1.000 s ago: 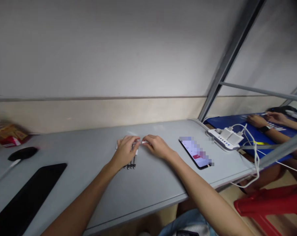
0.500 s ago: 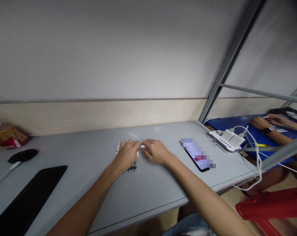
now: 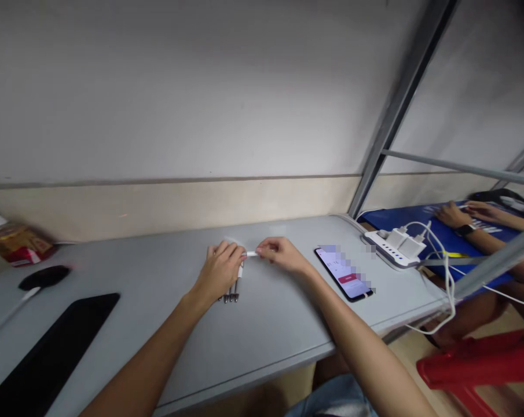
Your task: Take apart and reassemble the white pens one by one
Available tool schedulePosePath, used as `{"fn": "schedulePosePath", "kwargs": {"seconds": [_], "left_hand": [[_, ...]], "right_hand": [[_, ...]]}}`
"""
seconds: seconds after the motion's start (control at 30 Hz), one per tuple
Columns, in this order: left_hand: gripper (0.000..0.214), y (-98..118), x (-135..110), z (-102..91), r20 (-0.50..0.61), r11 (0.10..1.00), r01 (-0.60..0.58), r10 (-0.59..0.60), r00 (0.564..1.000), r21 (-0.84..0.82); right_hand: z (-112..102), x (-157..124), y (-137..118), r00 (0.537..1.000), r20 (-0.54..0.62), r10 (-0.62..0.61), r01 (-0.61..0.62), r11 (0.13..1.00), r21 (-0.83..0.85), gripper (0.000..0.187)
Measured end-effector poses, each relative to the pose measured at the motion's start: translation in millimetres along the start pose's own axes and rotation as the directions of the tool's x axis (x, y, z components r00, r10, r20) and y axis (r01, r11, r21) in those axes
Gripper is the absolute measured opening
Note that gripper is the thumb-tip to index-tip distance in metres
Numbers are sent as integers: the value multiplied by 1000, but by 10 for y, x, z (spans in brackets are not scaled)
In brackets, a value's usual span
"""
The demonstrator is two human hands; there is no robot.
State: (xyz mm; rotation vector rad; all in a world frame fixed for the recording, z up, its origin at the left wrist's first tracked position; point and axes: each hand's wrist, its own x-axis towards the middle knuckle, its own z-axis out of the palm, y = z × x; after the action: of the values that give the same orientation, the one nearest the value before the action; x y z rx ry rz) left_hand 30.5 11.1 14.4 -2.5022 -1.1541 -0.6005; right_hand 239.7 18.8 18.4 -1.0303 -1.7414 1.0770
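My left hand (image 3: 220,271) lies curled over a small bunch of pens (image 3: 231,295) on the grey table (image 3: 266,330); their dark tips stick out below my fingers. My right hand (image 3: 281,255) is just to the right of it, fingers pinched on a small white piece (image 3: 252,253) that reaches across to my left hand. Whether that piece is a pen cap or a pen end is too small to tell.
A lit phone (image 3: 344,272) lies right of my hands. A white power strip (image 3: 392,246) with chargers and cables sits at the table's right end. Left are a black keyboard (image 3: 48,353), a black mouse (image 3: 43,277) and a snack packet (image 3: 16,243). Another person's hands (image 3: 461,213) work beyond; a red stool (image 3: 479,365) stands lower right.
My right hand has lifted off the table and now pinches the white piece between both hands. My left hand stays on the pens. The view shifted slightly.
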Motion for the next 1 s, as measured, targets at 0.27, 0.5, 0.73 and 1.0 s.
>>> {"fn": "schedulePosePath", "kwargs": {"seconds": [0.27, 0.5, 0.73, 1.0], "left_hand": [[27, 14, -20, -37, 64, 971, 33, -18, 998, -237], [28, -46, -70, 76, 102, 972, 91, -71, 992, -217], [30, -64, -103, 169, 184, 966, 113, -70, 980, -233], [26, -91, -116, 195, 213, 962, 159, -112, 971, -222]], "right_hand": [[-49, 106, 119, 914, -286, 287, -23, 740, 672, 36], [-114, 96, 138, 927, -223, 302, 23, 548, 836, 31], [-134, 75, 133, 966, -116, 231, -25, 528, 849, 27], [-101, 76, 142, 969, -91, 229, -51, 549, 834, 32]]}}
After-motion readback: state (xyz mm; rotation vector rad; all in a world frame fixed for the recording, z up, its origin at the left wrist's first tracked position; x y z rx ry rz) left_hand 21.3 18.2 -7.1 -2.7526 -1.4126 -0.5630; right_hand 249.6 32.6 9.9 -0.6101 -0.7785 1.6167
